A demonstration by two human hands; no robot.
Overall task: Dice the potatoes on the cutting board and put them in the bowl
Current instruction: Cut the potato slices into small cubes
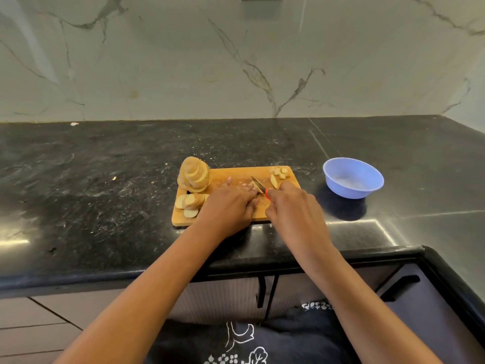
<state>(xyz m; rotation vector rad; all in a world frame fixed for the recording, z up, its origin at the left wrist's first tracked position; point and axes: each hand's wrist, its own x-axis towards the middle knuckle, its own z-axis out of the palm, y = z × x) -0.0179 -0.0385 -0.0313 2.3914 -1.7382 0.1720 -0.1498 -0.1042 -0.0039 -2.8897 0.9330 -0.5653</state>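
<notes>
Potato piece [253,184] under left fingers [248,189], knife [258,184] alongside

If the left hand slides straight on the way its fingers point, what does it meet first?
Probably the knife, its blade just ahead of the left hand; the right hand holds it. Depth is unclear.

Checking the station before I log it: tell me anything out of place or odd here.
The tall stack of potato slices at the cutting board's far left corner is fanned unevenly right at the edge and might topple. Small scraps lie on the countertop left of the board.
</notes>
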